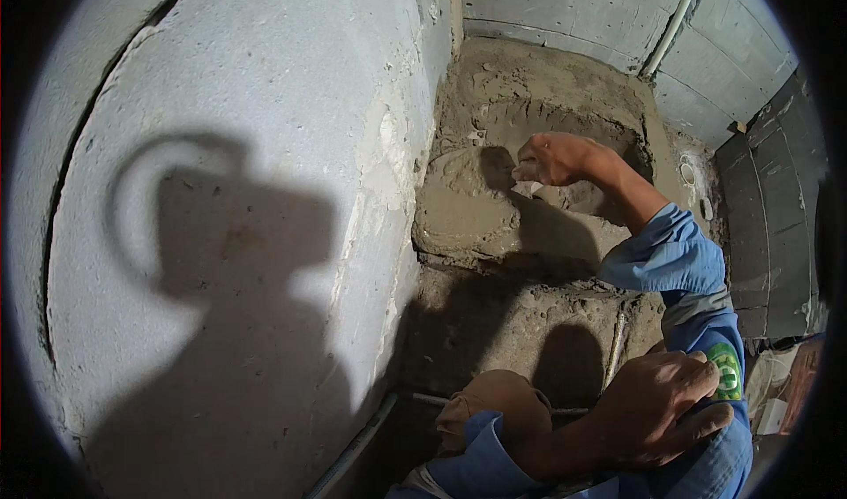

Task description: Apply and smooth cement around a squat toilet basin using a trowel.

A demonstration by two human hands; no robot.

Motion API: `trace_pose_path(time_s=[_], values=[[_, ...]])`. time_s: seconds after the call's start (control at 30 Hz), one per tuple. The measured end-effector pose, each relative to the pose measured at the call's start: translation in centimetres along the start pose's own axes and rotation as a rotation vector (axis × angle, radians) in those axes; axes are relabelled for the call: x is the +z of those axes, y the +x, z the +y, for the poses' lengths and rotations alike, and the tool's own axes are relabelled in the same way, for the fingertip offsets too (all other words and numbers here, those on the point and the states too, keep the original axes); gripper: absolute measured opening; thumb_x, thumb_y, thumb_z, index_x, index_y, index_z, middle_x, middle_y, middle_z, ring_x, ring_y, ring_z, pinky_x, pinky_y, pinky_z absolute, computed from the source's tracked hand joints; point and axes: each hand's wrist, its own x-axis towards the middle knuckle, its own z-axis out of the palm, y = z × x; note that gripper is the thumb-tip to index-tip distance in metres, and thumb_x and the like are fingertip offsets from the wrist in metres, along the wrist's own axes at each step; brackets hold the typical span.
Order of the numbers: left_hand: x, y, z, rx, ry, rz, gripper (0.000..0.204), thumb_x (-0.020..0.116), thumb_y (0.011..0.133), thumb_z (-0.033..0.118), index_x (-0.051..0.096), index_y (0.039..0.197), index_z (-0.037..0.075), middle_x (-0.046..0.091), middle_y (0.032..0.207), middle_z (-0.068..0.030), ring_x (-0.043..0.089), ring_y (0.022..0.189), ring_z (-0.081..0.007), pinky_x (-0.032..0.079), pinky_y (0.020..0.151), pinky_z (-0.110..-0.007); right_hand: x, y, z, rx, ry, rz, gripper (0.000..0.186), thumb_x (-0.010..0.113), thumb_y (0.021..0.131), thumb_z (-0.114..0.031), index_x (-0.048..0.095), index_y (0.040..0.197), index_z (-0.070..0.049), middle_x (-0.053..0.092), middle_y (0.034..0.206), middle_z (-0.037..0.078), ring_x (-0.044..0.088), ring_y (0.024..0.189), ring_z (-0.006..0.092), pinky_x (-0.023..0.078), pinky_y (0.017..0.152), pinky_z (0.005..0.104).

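Note:
My right hand (556, 159) reaches out over a bed of wet grey-brown mortar (463, 217), its fingers closed round a small pale, flat-edged piece (528, 187). Most of that piece is hidden in the fingers, so I cannot tell its kind. Beyond the hand, the mortar has a sunken hollow (609, 128) with a raised rim. My left hand (657, 411) is close to me, lying across by my right sleeve (728, 371). Its thumb and bent fingers are apart, and nothing shows between them.
A pale block wall (238, 75) rises close on the left, bearing my shadow. Grey block walls stand behind and on the right, with a white pipe (675, 22) in the far corner. Below the mortar's front edge lies rough ground (529, 309). A round pipe opening (687, 173) sits right of the mortar.

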Motion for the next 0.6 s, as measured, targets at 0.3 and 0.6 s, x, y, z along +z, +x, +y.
trace_pose_path(time_s=[0.3,0.6], values=[[0.3,-0.2,0.3,0.023,-0.008,0.061,0.04,0.059,0.095,0.038,0.06,0.092,-0.002,0.06,0.082,-0.0188,0.062,0.076,-0.0366,0.048,0.066,-0.047,-0.8,0.9,1.0,0.219,0.187,0.053,0.045,0.057,0.098,-0.039,0.064,0.121,-0.001,0.069,0.087,0.015,0.066,0.083,0.0257,0.052,0.066,0.0406],[0.9,0.1,0.0,0.093,0.027,0.134,0.038,0.061,0.094,0.036,0.059,0.091,-0.002,0.059,0.079,-0.0174,0.062,0.073,-0.0349,0.048,0.065,-0.046,1.2,0.3,1.0,0.269,0.683,-0.072,0.045,0.059,0.097,-0.045,0.068,0.105,-0.001,0.064,0.077,0.007,0.06,0.06,0.0178,0.049,0.049,0.0375]])
